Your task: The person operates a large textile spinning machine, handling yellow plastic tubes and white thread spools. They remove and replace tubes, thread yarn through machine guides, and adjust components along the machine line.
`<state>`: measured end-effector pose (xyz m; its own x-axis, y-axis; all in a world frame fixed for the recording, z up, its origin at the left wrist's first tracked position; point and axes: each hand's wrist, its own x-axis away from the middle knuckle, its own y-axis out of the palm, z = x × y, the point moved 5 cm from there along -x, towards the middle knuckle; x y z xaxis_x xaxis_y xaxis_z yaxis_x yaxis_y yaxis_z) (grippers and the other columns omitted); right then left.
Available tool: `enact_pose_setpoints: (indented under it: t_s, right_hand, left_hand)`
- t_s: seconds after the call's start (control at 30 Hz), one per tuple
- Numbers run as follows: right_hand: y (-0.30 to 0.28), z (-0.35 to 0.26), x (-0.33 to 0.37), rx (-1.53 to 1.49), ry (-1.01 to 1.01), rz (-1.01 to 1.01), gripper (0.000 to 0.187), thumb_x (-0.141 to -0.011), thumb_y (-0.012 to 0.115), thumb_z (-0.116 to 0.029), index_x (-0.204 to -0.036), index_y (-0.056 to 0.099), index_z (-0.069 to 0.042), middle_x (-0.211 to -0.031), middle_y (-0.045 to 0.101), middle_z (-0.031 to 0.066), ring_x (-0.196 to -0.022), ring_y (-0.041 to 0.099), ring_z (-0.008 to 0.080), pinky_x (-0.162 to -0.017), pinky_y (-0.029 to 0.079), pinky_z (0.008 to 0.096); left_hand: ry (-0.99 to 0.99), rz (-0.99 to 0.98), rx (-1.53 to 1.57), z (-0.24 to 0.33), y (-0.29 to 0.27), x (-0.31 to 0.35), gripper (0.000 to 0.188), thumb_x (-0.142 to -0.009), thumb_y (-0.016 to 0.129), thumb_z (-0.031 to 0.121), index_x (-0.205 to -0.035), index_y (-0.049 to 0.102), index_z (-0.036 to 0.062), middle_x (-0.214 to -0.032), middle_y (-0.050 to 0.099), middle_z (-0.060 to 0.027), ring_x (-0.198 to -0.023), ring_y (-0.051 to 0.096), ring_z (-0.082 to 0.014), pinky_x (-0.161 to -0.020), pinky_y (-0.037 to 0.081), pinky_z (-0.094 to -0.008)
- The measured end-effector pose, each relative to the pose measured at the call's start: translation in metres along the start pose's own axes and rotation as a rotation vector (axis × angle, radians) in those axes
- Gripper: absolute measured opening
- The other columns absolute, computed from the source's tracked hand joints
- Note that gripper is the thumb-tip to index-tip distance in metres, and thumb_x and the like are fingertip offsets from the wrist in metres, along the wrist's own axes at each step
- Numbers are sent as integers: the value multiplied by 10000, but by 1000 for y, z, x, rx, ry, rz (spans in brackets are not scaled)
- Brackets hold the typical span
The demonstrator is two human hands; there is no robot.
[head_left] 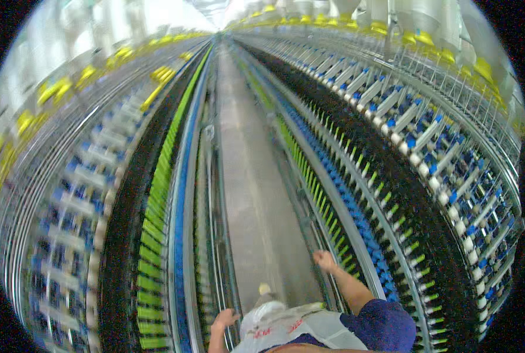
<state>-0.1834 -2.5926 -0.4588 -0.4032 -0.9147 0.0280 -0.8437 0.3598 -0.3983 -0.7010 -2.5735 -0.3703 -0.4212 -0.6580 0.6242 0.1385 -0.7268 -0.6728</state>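
Machines run along both sides of the picture: we see a long grey metal textile machine with white and blue fittings at left (pixel 77 176) and a matching long machine at right (pixel 392 147), converging toward the top centre. Between them, a grey-brown floor aisle (pixel 248 170) extends down the middle. We make out a long row of bright green slender tubes (pixel 153 247) left of centre, and a row of slimmer green upright pieces (pixel 305 165) right of centre. Yellow pieces (pixel 56 89) dot the upper left. At the bottom centre we find a white apron (pixel 309 323) beside a dark purple-blue sleeve (pixel 380 323). Our right hand (pixel 325 260), lower centre-right, has its fingers curled, close to the right machine's lower edge; our left hand (pixel 225 319), at the bottom left of centre, is blurred, near the left machine's lower edge. We cannot tell whether either grips anything. Smallest, red lettering (pixel 280 329) marks the apron, the only writing we notice.
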Motion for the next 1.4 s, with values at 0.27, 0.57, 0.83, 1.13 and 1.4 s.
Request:
enact_pose_setpoints:
  t_s: [0.27, 0.57, 0.83, 1.13, 1.4]
  right_hand:
    - [-27, 11, -37, 572, 632, -549, 265, -852, 562, -259, -862, 618, 0, -751, 626, 150, -695, 585, 248, -639, 490, 395]
    - [-64, 28, -312, 581, 919, -561, 272, -857, 552, -260, -927, 609, -3, -823, 627, 165, -775, 592, 308, -689, 491, 417]
    - [10, -138, -926, 654, 67, -447, 288, -862, 544, -260, -984, 600, -5, -888, 628, 179, -847, 599, 361, -734, 493, 438]
    - [144, -423, -1271, 324, -250, -820, 444, -851, 613, -343, -1160, 572, -27, -1082, 628, 157, -1032, 589, 295, -885, 456, 401]
    - [261, -721, -1446, 167, -1039, -1176, 951, -718, 736, -391, -1429, 196, -65, -1279, 498, 197, -1162, 501, 350, -956, 426, 415]
  left_hand:
    - [416, 595, 67, 139, -447, -258, 363, -802, 630, 243, -1061, 604, -9, -964, 618, -247, -915, 602, -389, -776, 486, -430]
    - [176, 1299, -368, 139, -957, -468, 274, -860, 566, 180, -1065, 569, -2, -1026, 583, -208, -926, 566, -381, -783, 465, -438]
    - [-673, 1328, -625, 21, -1178, -514, 609, -794, 639, 444, -1207, 483, 26, -1070, 568, -162, -906, 582, -335, -740, 484, -410]
    - [-553, 1651, 372, 129, -1124, -565, 513, -735, 663, 139, -1187, 465, -1, -963, 637, -141, -855, 613, -294, -761, 487, -363]
    - [906, 1338, 1204, 331, -1281, -906, 517, -776, 710, 171, -1193, 437, 33, -1181, 560, -140, -1144, 516, -247, -998, 376, -409]
